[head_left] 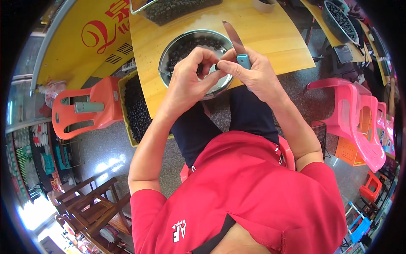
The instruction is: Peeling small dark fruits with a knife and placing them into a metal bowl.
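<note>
My right hand [258, 76] is closed around the light blue handle of a knife [234, 36], whose blade points up and away over the table. Its thumb and forefinger also meet a small dark round piece [217, 67], mostly hidden by fingers. From the other side, my left hand [190, 78] pinches that same piece with its fingertips. Both hands are above the near part of a round metal bowl [162, 63], which sits at the table's near edge. Inside it lie many dark small pieces [182, 50] and some pale bare bottom.
The bowl stands on a yellow wooden table [279, 38]. A clear tub [139, 8] of dark pieces is at its far edge. Left are a yellow crate [123, 97] of dark pieces and an orange chair [91, 110]. Pink chairs [338, 97] stand at the right.
</note>
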Motion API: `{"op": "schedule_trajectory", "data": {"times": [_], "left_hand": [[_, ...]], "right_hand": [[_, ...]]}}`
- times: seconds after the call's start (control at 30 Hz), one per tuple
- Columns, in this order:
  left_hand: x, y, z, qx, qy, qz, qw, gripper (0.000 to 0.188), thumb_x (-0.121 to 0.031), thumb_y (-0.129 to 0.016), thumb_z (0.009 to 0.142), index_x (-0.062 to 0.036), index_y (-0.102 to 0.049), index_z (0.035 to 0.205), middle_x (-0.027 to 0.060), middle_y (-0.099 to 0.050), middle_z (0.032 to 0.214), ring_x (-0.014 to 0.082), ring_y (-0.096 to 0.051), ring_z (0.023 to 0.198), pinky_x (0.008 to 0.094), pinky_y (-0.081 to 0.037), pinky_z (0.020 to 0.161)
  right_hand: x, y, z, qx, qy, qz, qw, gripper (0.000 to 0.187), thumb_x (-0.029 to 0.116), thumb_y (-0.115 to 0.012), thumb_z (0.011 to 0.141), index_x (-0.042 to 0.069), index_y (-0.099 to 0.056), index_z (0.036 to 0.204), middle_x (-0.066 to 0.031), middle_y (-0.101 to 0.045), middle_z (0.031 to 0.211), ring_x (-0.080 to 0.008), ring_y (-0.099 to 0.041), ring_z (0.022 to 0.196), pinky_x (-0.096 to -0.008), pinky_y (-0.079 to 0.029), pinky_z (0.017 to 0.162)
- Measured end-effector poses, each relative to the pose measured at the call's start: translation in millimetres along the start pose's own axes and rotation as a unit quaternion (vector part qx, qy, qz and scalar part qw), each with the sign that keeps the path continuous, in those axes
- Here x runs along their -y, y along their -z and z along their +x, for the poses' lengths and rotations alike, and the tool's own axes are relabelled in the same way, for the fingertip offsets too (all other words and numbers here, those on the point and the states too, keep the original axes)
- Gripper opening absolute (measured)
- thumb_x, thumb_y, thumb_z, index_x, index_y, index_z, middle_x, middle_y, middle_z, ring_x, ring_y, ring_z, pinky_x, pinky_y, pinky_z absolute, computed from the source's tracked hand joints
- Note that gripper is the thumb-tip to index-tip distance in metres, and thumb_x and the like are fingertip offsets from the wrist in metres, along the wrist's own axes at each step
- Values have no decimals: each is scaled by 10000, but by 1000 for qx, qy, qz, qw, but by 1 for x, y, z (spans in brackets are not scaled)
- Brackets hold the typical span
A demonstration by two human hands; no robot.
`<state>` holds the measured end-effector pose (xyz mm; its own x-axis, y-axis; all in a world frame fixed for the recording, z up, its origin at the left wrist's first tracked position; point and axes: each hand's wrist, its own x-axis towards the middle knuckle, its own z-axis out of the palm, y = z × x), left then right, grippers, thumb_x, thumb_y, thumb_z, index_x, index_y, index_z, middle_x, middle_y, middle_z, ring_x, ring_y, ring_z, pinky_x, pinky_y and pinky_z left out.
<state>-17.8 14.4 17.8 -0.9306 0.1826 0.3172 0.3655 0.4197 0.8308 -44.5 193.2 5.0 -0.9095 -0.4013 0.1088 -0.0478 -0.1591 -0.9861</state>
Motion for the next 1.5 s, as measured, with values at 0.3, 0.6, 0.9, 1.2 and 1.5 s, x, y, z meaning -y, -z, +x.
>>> {"op": "schedule_trajectory", "data": {"times": [0.3,0.6,0.9,1.2,1.5], "left_hand": [[8,-8,-26,-118,88,-172,974,228,-53,-743,796,-38,-596,971,-58,-411,685,33,-369,630,193,-316,546],[-2,6,-29,-73,33,79,994,190,-74,-740,782,-13,-627,922,-22,-386,674,62,-365,611,241,-325,542],[10,-11,-36,-147,82,-189,968,146,-49,-710,840,-1,-650,964,-49,-399,733,62,-382,671,201,-316,595],[9,-7,-37,-132,53,-156,977,156,-39,-688,858,-2,-656,1006,-30,-427,801,64,-384,713,201,-324,641],[2,-10,-39,-150,86,-281,944,144,-89,-660,902,-1,-614,1008,-21,-525,892,58,-495,835,199,-394,767]], "right_hand": [[-1,-8,-1,62,-128,209,968,175,207,-679,898,59,-647,985,81,-501,662,13,-380,533,-180,-274,456],[-3,-21,1,36,-39,-6,999,209,244,-700,885,62,-643,970,80,-527,692,8,-412,558,-163,-296,472],[1,-19,-2,29,-142,177,973,158,223,-686,890,78,-630,918,90,-469,623,3,-370,516,-178,-254,456],[11,-21,-1,27,-118,117,986,176,239,-671,899,68,-632,913,92,-446,607,4,-356,507,-180,-249,455],[-6,-17,3,6,187,-209,960,153,157,-622,914,5,-623,930,-24,-571,718,-110,-532,599,-262,-413,512]]}}
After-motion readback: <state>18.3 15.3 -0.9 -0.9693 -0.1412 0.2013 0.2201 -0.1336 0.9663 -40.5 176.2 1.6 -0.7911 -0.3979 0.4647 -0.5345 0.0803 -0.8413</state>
